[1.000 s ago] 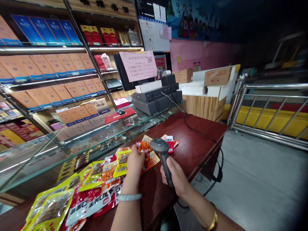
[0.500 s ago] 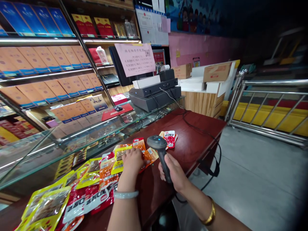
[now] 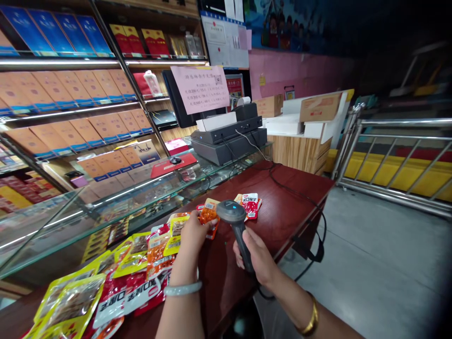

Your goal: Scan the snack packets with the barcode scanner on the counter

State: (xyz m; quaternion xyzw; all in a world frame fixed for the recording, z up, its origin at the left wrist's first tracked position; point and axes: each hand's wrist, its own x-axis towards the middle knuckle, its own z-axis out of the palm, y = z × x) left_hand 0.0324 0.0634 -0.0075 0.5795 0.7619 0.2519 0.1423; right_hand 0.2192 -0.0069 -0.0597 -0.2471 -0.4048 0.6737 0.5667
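Observation:
My right hand [image 3: 256, 254] is wrapped round the handle of a dark grey barcode scanner [image 3: 231, 213], its head tilted toward the left. Close beside that head, my left hand [image 3: 195, 231] grips an orange snack packet [image 3: 209, 212] by its edge, thumb on the near side. Yellow snack packets [image 3: 72, 301] and red-and-white snack packets [image 3: 116, 294] lie overlapping on the dark red table [image 3: 282, 193], left of and under my left forearm. A small pile with a red-and-white packet [image 3: 250, 205] on top rests beyond the scanner.
A glass display counter [image 3: 116, 202] runs along the table's far side, bearing a cash drawer [image 3: 229, 143] and a monitor with a pink notice [image 3: 201, 89]. A black cable [image 3: 300, 190] crosses the table's right part. A metal railing [image 3: 399, 165] stands to the right.
My left hand has lifted the orange packet from the table and turned it up near the scanner head. The scanner in my right hand has hardly moved.

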